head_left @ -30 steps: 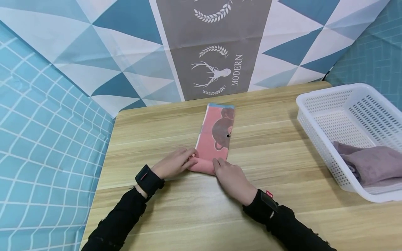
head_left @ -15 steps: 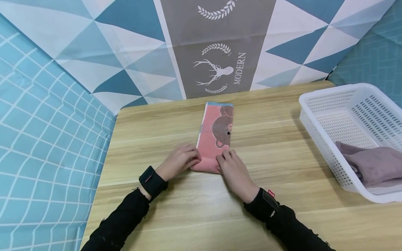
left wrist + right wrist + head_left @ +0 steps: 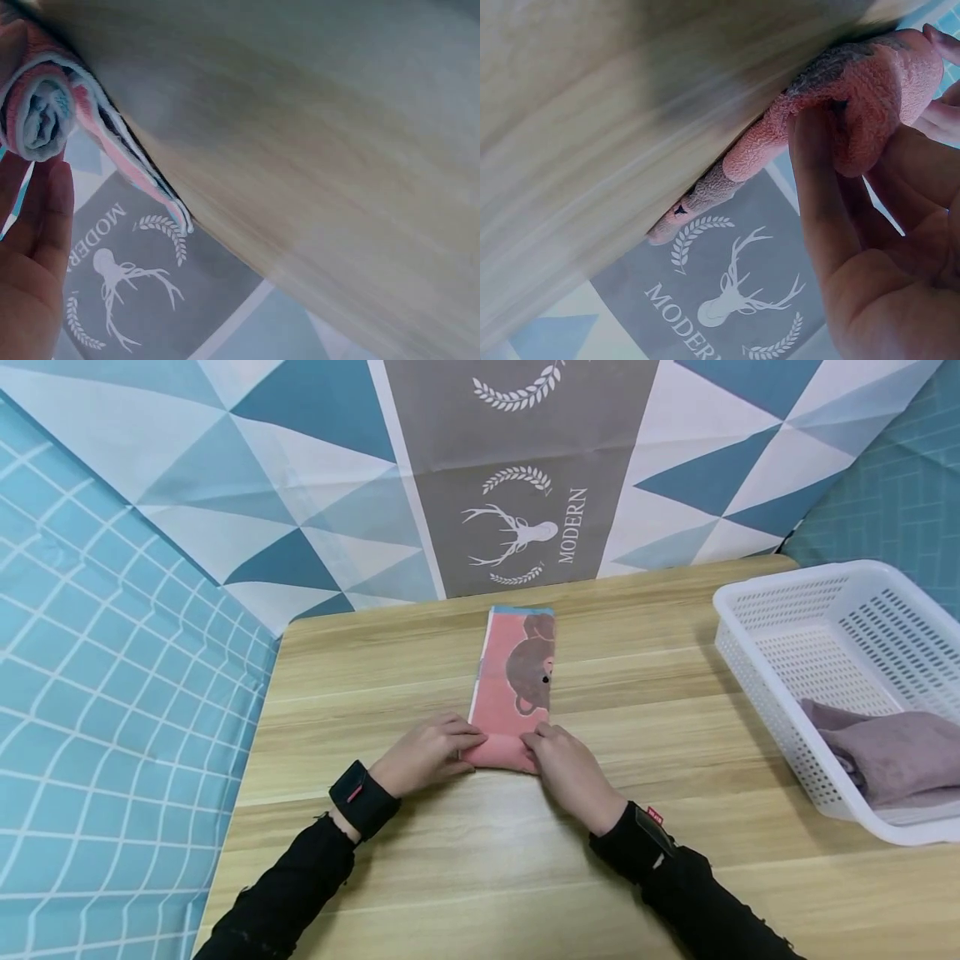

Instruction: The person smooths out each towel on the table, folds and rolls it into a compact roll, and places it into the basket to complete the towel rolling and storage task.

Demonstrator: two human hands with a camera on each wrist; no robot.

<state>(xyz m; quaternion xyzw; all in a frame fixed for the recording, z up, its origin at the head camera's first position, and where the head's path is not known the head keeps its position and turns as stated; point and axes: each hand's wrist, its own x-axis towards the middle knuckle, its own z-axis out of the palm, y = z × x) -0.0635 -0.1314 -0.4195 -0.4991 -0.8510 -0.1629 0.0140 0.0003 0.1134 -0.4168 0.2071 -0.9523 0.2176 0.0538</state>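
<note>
A pink towel [image 3: 491, 685] with a grey animal print and a blue far edge lies lengthwise on the table, its near end rolled up. My left hand [image 3: 431, 752] holds the left end of the roll. In the left wrist view the roll's end [image 3: 41, 124] shows a spiral of pink and pale layers, with fingers below it and a fingertip above. At the other end, my right hand [image 3: 573, 777] grips the roll between thumb and fingers. The right wrist view shows the bunched pink end [image 3: 870, 112] in that hand, with the flat part stretching away along the table.
On the right of the wooden table [image 3: 390, 877] stands a white perforated basket [image 3: 772, 718] holding a folded mauve cloth [image 3: 900, 752]. A patterned blue, white and grey covering [image 3: 315, 468] rises behind the table's far edge. Blue gridded cloth [image 3: 112, 735] hangs along the left.
Half a second ago the fingers reached farther over the roll; now both hands sit lower at its ends. The right hand has shifted slightly right and nearer. The basket stays put.
</note>
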